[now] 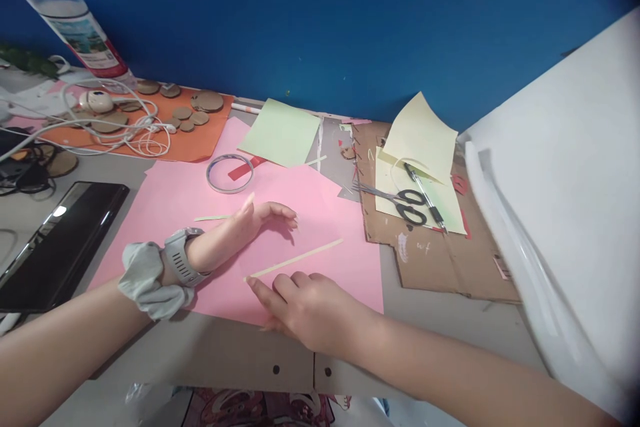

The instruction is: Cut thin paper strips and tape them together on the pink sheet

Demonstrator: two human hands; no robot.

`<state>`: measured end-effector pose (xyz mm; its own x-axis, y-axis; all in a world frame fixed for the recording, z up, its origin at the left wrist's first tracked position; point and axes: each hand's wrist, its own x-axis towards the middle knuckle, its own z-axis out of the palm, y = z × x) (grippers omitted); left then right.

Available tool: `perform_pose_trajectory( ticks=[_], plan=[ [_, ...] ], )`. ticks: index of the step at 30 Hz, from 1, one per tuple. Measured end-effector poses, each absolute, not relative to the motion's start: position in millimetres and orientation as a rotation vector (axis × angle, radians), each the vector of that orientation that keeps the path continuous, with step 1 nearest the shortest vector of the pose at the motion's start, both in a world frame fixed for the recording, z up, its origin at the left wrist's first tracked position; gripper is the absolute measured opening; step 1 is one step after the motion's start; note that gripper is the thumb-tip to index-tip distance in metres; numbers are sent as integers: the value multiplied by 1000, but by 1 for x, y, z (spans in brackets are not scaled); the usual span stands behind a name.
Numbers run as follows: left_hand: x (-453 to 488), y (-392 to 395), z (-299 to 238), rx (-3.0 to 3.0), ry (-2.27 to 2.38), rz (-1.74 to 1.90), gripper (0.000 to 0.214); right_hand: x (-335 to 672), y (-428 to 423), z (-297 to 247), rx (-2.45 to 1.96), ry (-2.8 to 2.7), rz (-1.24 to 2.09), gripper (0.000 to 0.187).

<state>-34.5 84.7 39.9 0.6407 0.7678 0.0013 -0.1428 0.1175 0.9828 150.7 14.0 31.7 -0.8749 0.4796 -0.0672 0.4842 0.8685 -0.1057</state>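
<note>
My left hand (245,227) lies on a large pink paper sheet (330,213), fingers stretched out and a little apart, holding nothing. A grey watch and a grey scrunchie sit on that wrist. A short pale strip (211,218) lies just left of it. My right hand (305,303) rests on the sheet's near edge, index finger extended to the near end of a long thin pale yellow paper strip (295,258); the other fingers are loosely curled.
A tape roll (230,173) and green paper (281,133) lie behind the hands. Black-handled scissors (400,203) and a pen rest on yellow sheets over brown cardboard (440,260) at right. Left: a dark tablet (55,243), white cables, cardboard discs on orange paper, a bottle (65,13).
</note>
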Motion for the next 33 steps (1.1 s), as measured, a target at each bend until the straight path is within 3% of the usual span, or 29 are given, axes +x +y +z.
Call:
perform_pose_trajectory(
  ticks=[4,7,11,14,19,24,33],
  plan=[
    [-32,84,43,1271,608,736,62,147,12,33,802,2983,-245,55],
    [-33,86,44,1219,625,848,59,148,20,44,782,3017,-477,55],
    [-46,95,43,1227,816,1165,40,161,52,64,1045,2970,-884,27],
    [-59,105,44,1397,1061,1332,28,169,82,69,1477,2953,-847,19],
    [-66,111,45,1856,1323,970,19,163,109,56,1396,2981,-621,9],
    [-58,108,40,2420,1253,614,21,159,115,58,1356,2981,-681,13],
    [-56,102,41,2197,1262,450,28,202,107,78,1385,2835,-980,17]
  ],
)
